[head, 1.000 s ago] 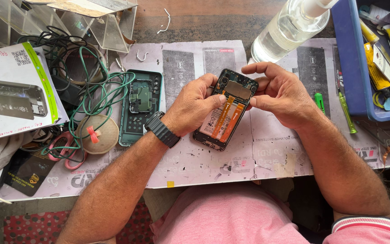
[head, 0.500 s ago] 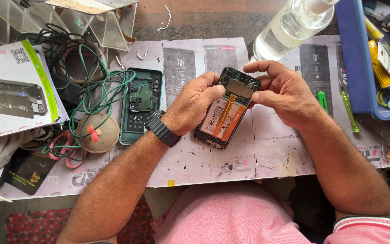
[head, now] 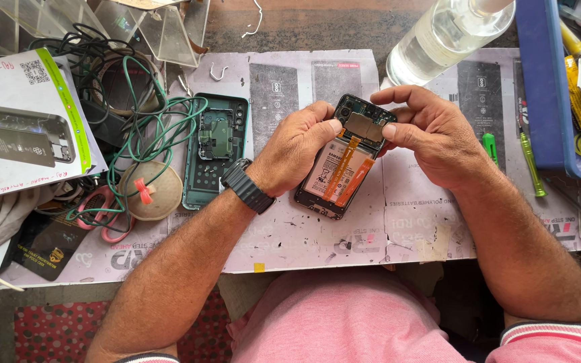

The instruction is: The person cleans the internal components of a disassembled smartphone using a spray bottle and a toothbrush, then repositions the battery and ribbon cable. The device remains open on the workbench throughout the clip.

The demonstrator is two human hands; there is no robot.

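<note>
An opened phone (head: pixel 341 165) with its back off lies tilted between my hands; its white battery and two orange flex ribbons show. My left hand (head: pixel 295 148) grips its left side, thumb pressing near the metal shield plate (head: pixel 363 126). My right hand (head: pixel 432 134) holds the top right corner, with thumb and forefinger on that plate. A black watch (head: pixel 245 186) sits on my left wrist. The phone's removed teal back housing (head: pixel 215 149) lies to the left on the paper work mat (head: pixel 317 235).
Green cables (head: pixel 144 128) and a round tan pad (head: pixel 148 191) lie left, beside a white box (head: pixel 21 124). A clear liquid bottle (head: pixel 442 37) stands behind. A blue tool tray (head: pixel 539 87) sits right, with green-handled screwdrivers (head: pixel 529 161) next to it.
My hands and the phone have barely moved. My right thumb and forefinger have shifted slightly on the shield plate at the phone's top.
</note>
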